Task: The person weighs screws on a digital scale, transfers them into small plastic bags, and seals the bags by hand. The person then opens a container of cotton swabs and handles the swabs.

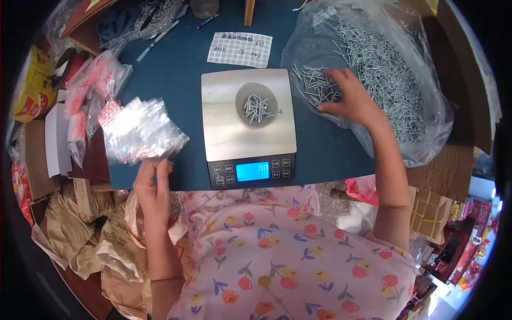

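Observation:
My right hand (pixel 349 98) reaches over a small heap of screws (pixel 316 85) on the clear plastic bag, its thumb and fingers spread apart with nothing visible between them. On a digital scale (pixel 218 114) in the middle sits a round grey dish (pixel 246 92) with a cluster of screws (pixel 257 106) in it. The scale's blue display (pixel 252 171) is lit. My left hand (pixel 153 184) is at the near edge of a stack of clear zip bags (pixel 144 130), thumb and forefinger pinched together at the lower rim.
A large clear bag (pixel 304 37) full of screws spreads across the right of the table (pixel 178 80). Behind the scale lies a handwritten label sheet (pixel 240 49). Pens (pixel 158 41) lie at the back left. Red-and-clear bags (pixel 88 85) and cardboard boxes (pixel 40 154) line the left side.

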Available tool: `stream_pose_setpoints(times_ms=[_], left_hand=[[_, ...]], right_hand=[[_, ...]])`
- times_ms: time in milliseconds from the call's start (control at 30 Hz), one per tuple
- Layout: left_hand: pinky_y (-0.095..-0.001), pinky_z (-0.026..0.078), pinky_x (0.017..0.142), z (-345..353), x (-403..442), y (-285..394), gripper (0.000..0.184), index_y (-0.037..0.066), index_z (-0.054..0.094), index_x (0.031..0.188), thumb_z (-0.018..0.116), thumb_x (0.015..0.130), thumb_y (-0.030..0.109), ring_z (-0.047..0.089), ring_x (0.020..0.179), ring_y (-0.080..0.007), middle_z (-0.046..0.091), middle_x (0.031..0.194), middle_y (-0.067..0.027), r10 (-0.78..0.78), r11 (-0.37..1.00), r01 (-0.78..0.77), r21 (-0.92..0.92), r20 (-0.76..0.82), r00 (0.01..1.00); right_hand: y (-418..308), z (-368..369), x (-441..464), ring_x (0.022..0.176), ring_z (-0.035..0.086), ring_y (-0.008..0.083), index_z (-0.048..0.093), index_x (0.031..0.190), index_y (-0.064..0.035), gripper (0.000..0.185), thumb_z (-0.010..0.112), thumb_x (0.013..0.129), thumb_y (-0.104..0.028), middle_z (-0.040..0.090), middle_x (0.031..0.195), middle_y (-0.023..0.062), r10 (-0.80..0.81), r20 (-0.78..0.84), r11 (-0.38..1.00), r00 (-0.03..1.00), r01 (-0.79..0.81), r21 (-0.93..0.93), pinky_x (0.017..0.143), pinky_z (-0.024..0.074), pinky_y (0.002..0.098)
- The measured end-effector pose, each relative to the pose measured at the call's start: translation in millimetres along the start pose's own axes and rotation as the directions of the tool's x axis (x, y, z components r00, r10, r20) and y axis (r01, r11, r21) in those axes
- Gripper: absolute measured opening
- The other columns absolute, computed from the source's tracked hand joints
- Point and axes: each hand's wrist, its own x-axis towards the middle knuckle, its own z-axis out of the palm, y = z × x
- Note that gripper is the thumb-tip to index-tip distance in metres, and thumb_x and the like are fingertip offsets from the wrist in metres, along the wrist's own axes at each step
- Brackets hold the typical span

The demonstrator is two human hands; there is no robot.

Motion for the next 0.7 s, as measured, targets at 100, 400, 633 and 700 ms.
stream_pose_setpoints(times_ms=[100,400,633,700], left_hand=[[-0.0309,0.045,0.078,4.2,6.3,6.3,0.006,-0.001,0.063,0.083,0.066,0.084,0.004,0.059,0.082,-0.0248,0.064,0.089,-0.0107,0.149,0.973,-0.147,0.178,0.006,0.989],[-0.0385,0.043,0.085,18.1,13.2,-21.5,0.02,0.004,0.067,0.1,0.067,0.08,0.003,0.059,0.09,-0.0297,0.066,0.104,-0.0096,0.321,0.876,-0.309,0.37,0.03,0.947],[-0.0375,0.045,0.085,21.6,14.0,-10.9,0.016,0.002,0.066,0.098,0.063,0.082,-0.002,0.06,0.091,-0.0304,0.067,0.104,-0.0118,0.362,0.831,-0.352,0.43,0.061,0.93],[-0.0376,0.045,0.085,21.7,12.7,-23.4,0.016,0.001,0.065,0.098,0.062,0.082,-0.002,0.06,0.091,-0.0308,0.067,0.106,-0.0129,0.382,0.823,-0.382,0.421,0.088,0.92]], right_hand=[[2.2,20.8,3.7,0.091,0.062,0.0266,0.062,0.113,-0.0035,0.041,0.075,0.075,-0.011,0.063,0.097,0.0128,-0.06,-0.074,0.998,0.995,0.061,0.008,0.083,0.0491,0.036],[17.1,5.4,10.5,0.076,0.068,0.0222,0.071,0.103,-0.0054,0.023,0.07,0.08,-0.009,0.07,0.091,0.0141,0.045,-0.072,0.982,0.996,-0.031,0.187,0.067,0.0518,0.0304],[17.6,-8.0,12.5,0.077,0.069,0.0179,0.07,0.105,-0.0054,0.024,0.071,0.081,-0.01,0.072,0.087,0.0131,0.147,-0.048,0.973,0.988,-0.136,0.184,0.068,0.0529,0.0281],[10.2,-9.8,14.4,0.077,0.069,0.0158,0.07,0.105,-0.005,0.024,0.072,0.081,-0.01,0.072,0.087,0.0125,0.153,-0.028,0.958,0.988,-0.142,0.251,0.068,0.0531,0.0276]])
